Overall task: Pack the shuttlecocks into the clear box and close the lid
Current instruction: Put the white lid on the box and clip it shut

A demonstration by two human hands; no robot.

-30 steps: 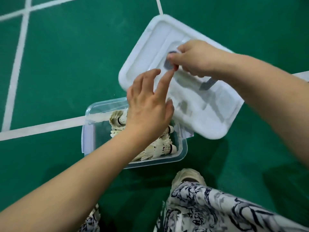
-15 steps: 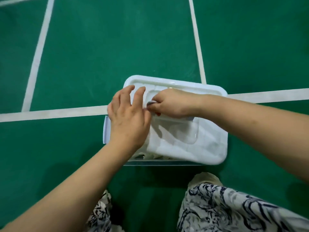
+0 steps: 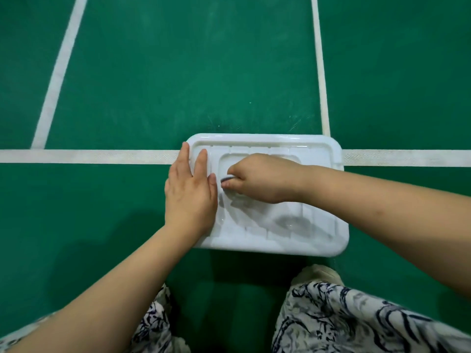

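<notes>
Pressing flat on the white lid's [image 3: 280, 240] nine-o'clock end, the left hand [image 3: 190, 197] keeps its fingers straight and close together. The right hand [image 3: 260, 179] pinches a grey handle [image 3: 226, 178] at the lid's ten o'clock. The lid hides the shuttlecocks and clear box beneath it.

White lid [image 3: 316, 200] lies level, green court floor [image 3: 178, 72] around it, 1 white line [image 3: 89, 156] running under. Left grip [image 3: 190, 197] flat on lid's left edge, fingers straight. Right grip [image 3: 257, 182] pinches small grey handle [image 3: 226, 178] in lid's recess. Patterned trousers [image 3: 344, 317], 1 pale shoe [image 3: 318, 272] below.
</notes>
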